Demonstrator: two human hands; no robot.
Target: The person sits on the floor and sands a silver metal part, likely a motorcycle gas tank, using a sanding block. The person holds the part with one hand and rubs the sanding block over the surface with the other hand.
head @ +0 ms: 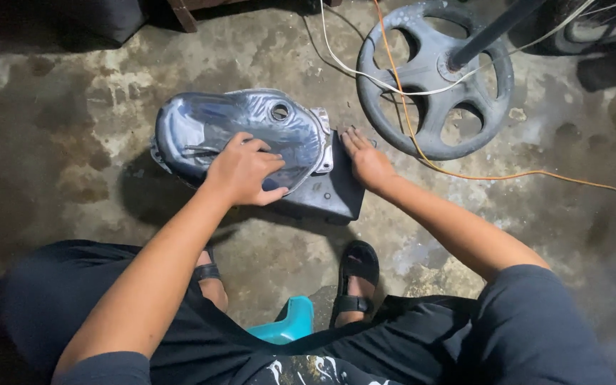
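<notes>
A shiny dark-blue metal fuel tank [208,128] lies on the concrete floor, its round filler hole [280,111] facing up. It rests partly on a dark flat block [333,192]. My left hand [245,171] presses on the tank's near side, fingers curled; whether it holds something small against the metal cannot be told. My right hand [365,160] lies flat on the dark block at the tank's right end, fingers together.
A grey wheel-shaped stand base [433,75] with a dark pole stands at the upper right. White and orange cables [465,175] run across it and the floor. My sandalled foot [354,281] and a teal stool [290,324] are below.
</notes>
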